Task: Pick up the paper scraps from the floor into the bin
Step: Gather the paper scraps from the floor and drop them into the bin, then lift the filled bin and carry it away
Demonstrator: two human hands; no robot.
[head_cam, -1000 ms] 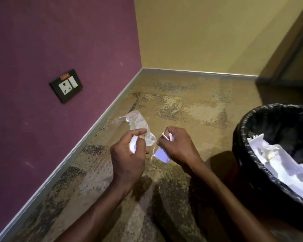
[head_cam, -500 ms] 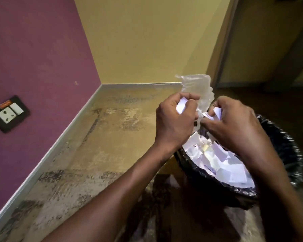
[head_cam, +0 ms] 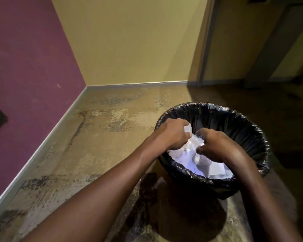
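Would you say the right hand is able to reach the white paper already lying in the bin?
Probably yes: the right hand sits inside the bin's open rim, just above the white paper, with nothing between them.

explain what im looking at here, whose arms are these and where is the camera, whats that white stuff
No machine here: the arms belong to a person wearing a camera on their head, so the single picture looks forward and down at their own hands. Both hands reach into a bin lined with a black bag, standing on a mottled floor in a room corner. The white stuff is paper scraps piled inside the bin. The left hand grips a crumpled clear wrapper. The right hand has curled fingers over the paper; whether it holds any is hidden.
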